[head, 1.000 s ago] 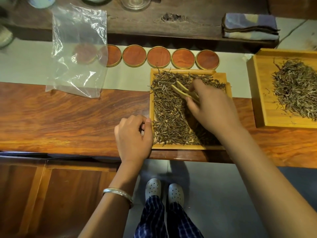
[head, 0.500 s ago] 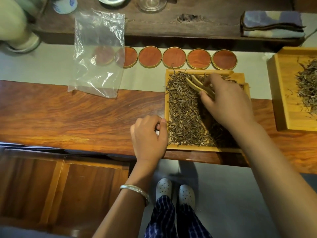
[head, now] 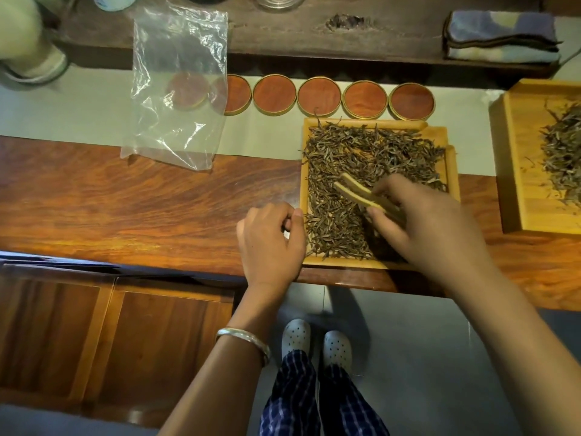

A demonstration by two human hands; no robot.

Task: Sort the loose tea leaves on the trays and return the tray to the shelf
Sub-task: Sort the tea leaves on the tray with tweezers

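Observation:
A light wooden tray (head: 451,171) lies on the reddish table, covered with dark loose tea leaves (head: 342,158). My right hand (head: 430,225) is over the tray's near right part and grips wooden tongs (head: 361,193), whose tips point left over the leaves. My left hand (head: 270,240) rests at the tray's near left corner with fingers curled; whether they pinch something is hidden. A second wooden tray (head: 515,171) with a heap of tea leaves (head: 562,162) sits at the far right, partly cut off.
A row of round red-brown coasters (head: 320,96) lies behind the tray. A clear plastic bag (head: 179,89) lies to the left over two of them. A folded cloth (head: 500,36) sits on the dark back board. The table's front edge runs under my wrists.
My right hand with the tongs has drawn back from the tray's far edge toward its near middle. The left hand has stayed at the tray's corner.

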